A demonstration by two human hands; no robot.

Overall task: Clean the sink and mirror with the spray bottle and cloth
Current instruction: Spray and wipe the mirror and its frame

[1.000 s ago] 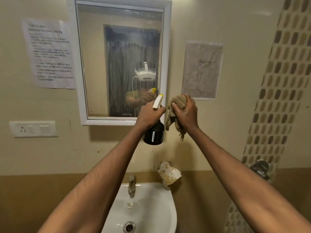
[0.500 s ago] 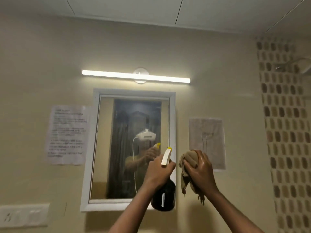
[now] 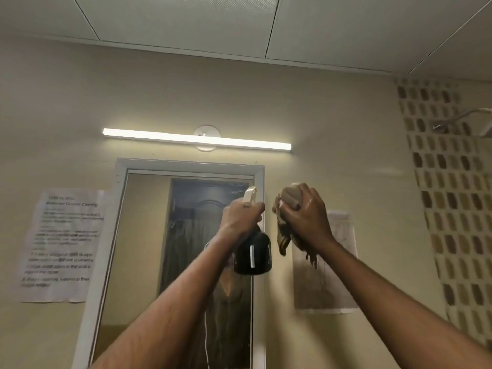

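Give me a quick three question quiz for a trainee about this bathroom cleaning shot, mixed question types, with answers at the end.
1. True or false: the left hand holds the cloth.
2. Multiple choice: the tube light is mounted A) below the mirror B) above the mirror C) on the ceiling.
3. Fill in: the printed notice hangs on the wall to the ______ of the mirror.

Key
1. False. The left hand holds the spray bottle; the right hand has the cloth bunched in its grip.
2. B.
3. Left.
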